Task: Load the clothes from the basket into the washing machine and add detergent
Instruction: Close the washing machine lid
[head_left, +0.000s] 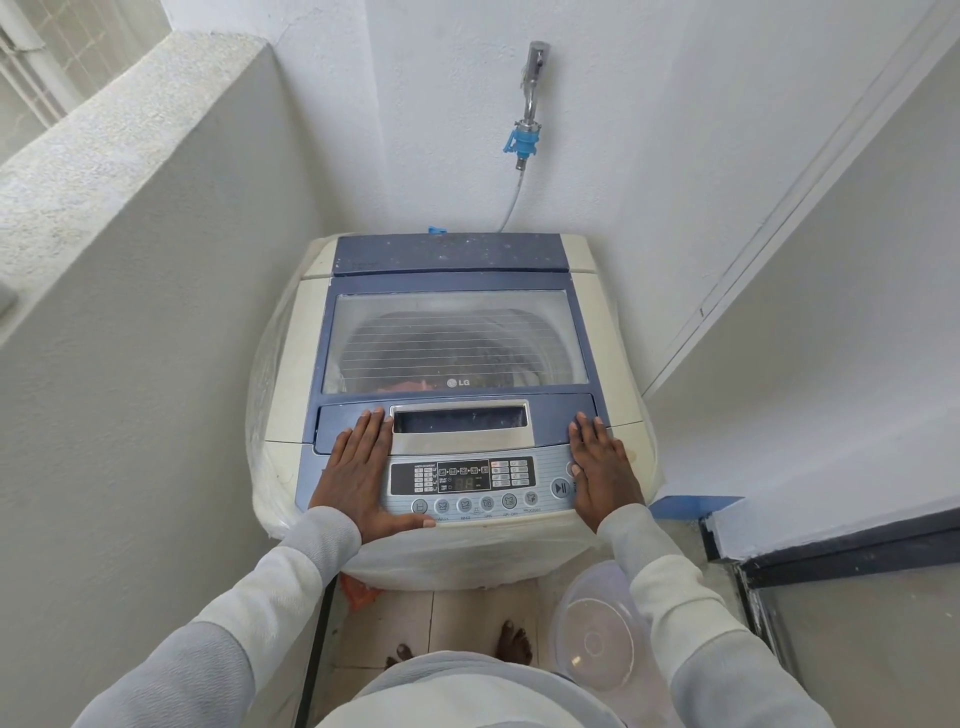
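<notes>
Top-load washing machine (452, 260) sits at 12 o'clock from the person, tight in a corner between white walls. Lid (457, 343) is down; through its clear window the drum shows, with a bit of orange cloth (410, 385) at 7 o'clock of the window, rest of the load too dim to tell. Left hand (358, 470) lies flat, fingers straight, gripping nothing, at 9 o'clock of the control panel (462, 478), fingertips touching the blue lid front beside the handle recess (461, 423), thumb stretched along the front edge. Right hand (605, 467) also flat and gripping nothing, at 3 o'clock of the panel, just beside the play/pause button (560, 488). Panel display is lit, digits unreadable. Clear plastic tub (597, 644) is on the tiled floor (457, 618) at 5 o'clock of the machine, partly behind the right sleeve (675, 587). Tap (535, 78) on the wall at 12 o'clock, blue connector (522, 143) and hose (511, 202) running down behind the machine. Thin plastic film (260, 374) wraps the cabinet sides.
</notes>
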